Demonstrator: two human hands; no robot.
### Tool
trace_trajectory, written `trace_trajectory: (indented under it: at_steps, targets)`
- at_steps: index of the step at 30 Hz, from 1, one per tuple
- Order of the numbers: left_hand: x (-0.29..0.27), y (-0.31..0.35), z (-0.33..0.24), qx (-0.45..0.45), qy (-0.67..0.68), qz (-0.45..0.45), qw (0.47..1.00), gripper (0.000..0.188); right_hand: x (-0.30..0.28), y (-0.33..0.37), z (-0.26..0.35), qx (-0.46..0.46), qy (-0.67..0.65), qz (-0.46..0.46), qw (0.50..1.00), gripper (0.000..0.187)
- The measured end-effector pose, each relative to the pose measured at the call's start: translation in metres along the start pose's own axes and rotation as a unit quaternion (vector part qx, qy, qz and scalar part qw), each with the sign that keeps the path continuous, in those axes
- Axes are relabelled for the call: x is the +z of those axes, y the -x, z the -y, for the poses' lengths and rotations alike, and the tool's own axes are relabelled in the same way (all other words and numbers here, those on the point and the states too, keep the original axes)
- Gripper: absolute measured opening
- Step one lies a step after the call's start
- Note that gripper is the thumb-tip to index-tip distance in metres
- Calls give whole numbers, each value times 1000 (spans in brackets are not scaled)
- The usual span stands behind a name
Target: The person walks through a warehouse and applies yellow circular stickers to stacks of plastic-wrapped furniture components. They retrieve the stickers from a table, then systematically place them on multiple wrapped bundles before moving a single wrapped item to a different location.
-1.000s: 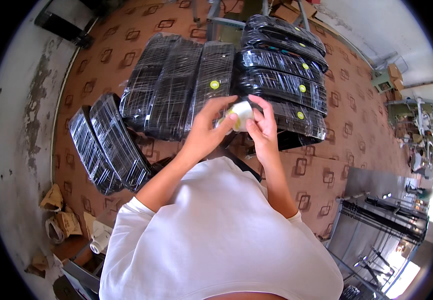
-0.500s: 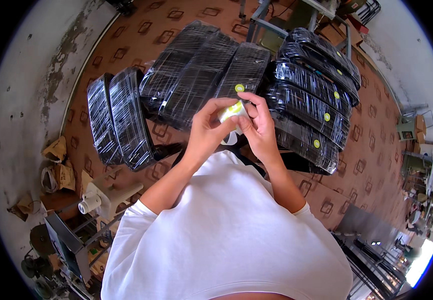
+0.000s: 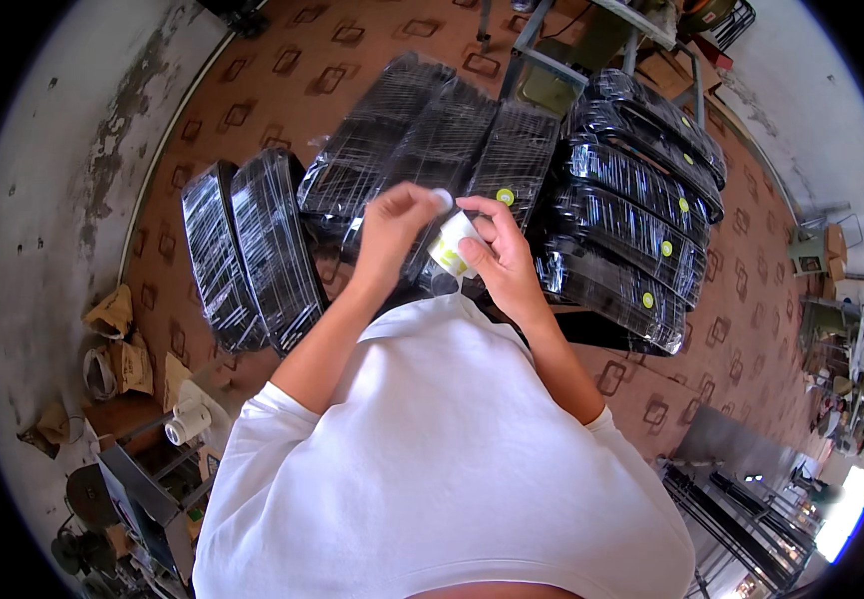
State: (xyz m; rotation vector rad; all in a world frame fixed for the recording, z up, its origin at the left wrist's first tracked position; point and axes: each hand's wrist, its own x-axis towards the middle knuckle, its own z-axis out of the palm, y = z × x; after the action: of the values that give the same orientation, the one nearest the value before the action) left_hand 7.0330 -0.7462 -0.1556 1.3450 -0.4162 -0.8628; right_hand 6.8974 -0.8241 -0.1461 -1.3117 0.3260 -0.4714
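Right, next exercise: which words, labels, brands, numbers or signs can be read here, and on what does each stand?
None can be read for certain.
Round yellow-green stickers on the wrapped packs: marks too small to read.
Roll in the right hand: yellow-green print, too small to read.
Pale disc in the left hand: no marks visible.

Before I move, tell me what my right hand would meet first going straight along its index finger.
Probably the small pale disc pinched in your left hand, just beyond the index fingertip of your right hand, though depth is unclear.
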Motion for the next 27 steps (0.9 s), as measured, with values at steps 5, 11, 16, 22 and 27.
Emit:
trace_trajectory:
  at_steps: [5, 11, 16, 22, 27]
  targets:
    - [-27, -67, 16, 395, -507, -60, 764, 4, 7, -9, 0, 6, -13, -40, 999, 37]
    - [-34, -59, 40, 415, -604, 30, 680, 6, -6, -8, 0, 4, 1, -104, 995, 39]
    - [-37, -17, 27, 315, -501, 73, 802, 10, -15, -8, -6, 2, -8, -112, 994, 43]
    - [-10, 6, -8, 81, -144, 77, 983, 29, -4, -13, -9, 9, -46, -49, 998, 47]
    - [-7, 10, -13, -12, -70, 120, 990, 34, 3, -16, -8, 11, -81, -18, 996, 47]
